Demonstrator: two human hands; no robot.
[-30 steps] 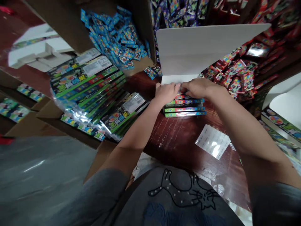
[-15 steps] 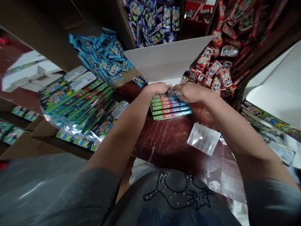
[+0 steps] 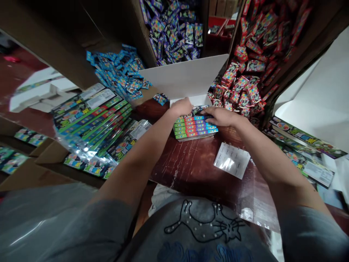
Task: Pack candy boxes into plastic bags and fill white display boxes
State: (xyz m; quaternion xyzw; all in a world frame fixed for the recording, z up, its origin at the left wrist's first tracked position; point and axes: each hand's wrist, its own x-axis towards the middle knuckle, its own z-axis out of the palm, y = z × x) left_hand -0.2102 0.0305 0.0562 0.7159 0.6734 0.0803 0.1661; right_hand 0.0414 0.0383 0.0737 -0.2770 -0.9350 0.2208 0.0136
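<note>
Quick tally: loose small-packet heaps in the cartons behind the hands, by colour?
Blue packet heap: 1
Purple packet heap: 1
Red packet heap: 1
Total: 3

Top of stack (image 3: 195,130) hidden under left hand (image 3: 181,107), right hand (image 3: 221,116); print unreadable.

Both arms bare, stretched forward, coming together. Left hand (image 3: 181,107) palm down, fingers bent away, tips hidden. Right hand (image 3: 222,116) palm down, fingers flat, pointing left. Hands near, not touching.
</note>
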